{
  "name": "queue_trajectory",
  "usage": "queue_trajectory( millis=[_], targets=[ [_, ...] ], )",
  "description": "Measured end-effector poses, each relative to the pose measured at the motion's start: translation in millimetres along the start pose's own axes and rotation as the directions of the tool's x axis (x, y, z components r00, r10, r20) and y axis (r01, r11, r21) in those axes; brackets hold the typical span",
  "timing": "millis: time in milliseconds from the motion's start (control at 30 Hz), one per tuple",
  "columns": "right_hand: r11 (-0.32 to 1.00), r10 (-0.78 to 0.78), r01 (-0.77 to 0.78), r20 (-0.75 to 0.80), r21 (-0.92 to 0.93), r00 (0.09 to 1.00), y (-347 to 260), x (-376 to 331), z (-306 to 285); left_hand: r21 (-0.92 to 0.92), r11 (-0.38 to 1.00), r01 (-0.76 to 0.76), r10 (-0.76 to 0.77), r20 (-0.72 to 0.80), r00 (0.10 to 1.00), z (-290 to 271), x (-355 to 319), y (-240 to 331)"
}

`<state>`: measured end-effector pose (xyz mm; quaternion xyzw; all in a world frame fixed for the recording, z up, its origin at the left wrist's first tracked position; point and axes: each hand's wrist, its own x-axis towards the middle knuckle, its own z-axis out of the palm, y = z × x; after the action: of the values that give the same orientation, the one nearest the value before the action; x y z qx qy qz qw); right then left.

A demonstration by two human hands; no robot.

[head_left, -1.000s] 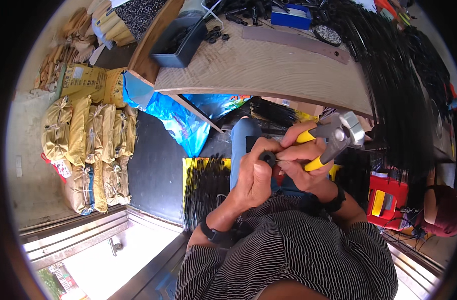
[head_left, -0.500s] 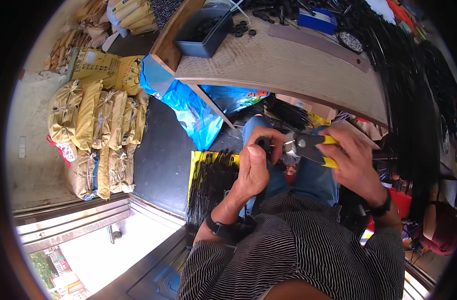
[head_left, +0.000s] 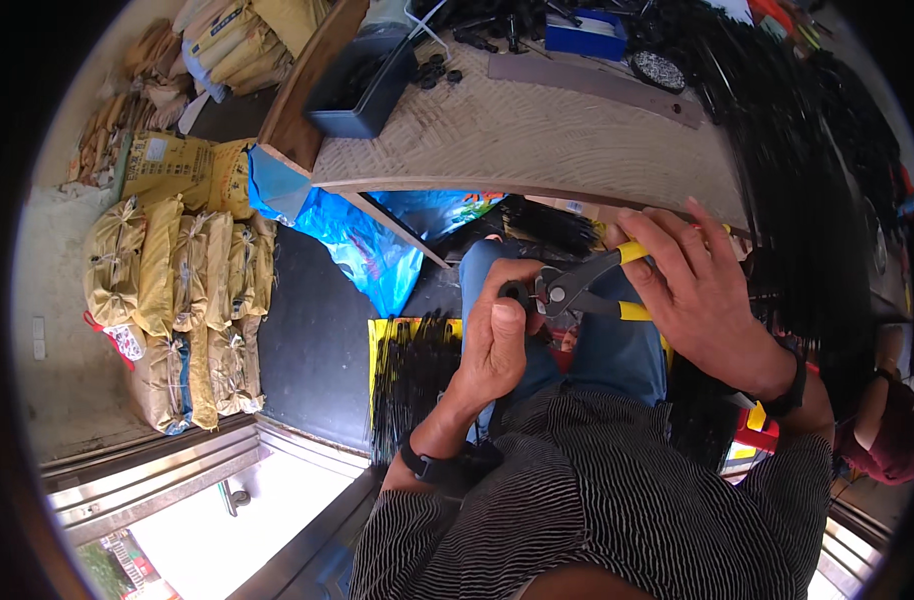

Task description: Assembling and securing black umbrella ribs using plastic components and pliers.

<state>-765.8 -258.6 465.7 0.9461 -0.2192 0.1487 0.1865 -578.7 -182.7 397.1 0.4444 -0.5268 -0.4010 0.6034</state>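
Over my lap, my left hand point(head_left: 494, 345) is closed round a small black cylindrical part point(head_left: 515, 292), its round end showing above the thumb. My right hand point(head_left: 702, 300) holds pliers point(head_left: 569, 290) with dark metal jaws and yellow grips. The handles stand wide apart, fingers by the upper one and the palm side by the lower one. The pliers' head meets the black part at my left fingers; exactly what the jaws touch is hidden there.
A wooden workbench point(head_left: 537, 150) is in front, bearing a grey bin point(head_left: 362, 120), a blue box point(head_left: 585, 40) and a flat bar point(head_left: 597, 88). Long black strands point(head_left: 797, 200) hang at the right. Yellow sacks point(head_left: 177, 260) are piled left; another person's dark red sleeve point(head_left: 882, 440) shows far right.
The pliers' handles have spread apart, and my right hand has opened wider with them. My left hand still grips the black part. The whole view has shifted slightly.
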Motion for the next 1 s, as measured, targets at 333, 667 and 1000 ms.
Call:
queue_trajectory(
  millis=[333,667,1000],
  targets=[
    [0.990,-0.140,0.140,0.186,0.012,0.973,8.9,2.5,-16.6,0.107,0.994,0.012,-0.015,0.032,0.999,1.9,-4.2,6.8],
    [0.983,-0.156,0.137,0.171,0.121,0.973,2.8,11.1,-8.2,-0.035,0.996,0.078,-0.078,-0.012,0.997,-4.5,-12.3,-9.1],
    [0.181,-0.396,-0.708,0.709,0.683,0.583,22.5,19.0,-30.2,-0.158,0.986,0.060,-0.038,0.138,0.990,-16.3,-14.2,-3.7]
  ],
)
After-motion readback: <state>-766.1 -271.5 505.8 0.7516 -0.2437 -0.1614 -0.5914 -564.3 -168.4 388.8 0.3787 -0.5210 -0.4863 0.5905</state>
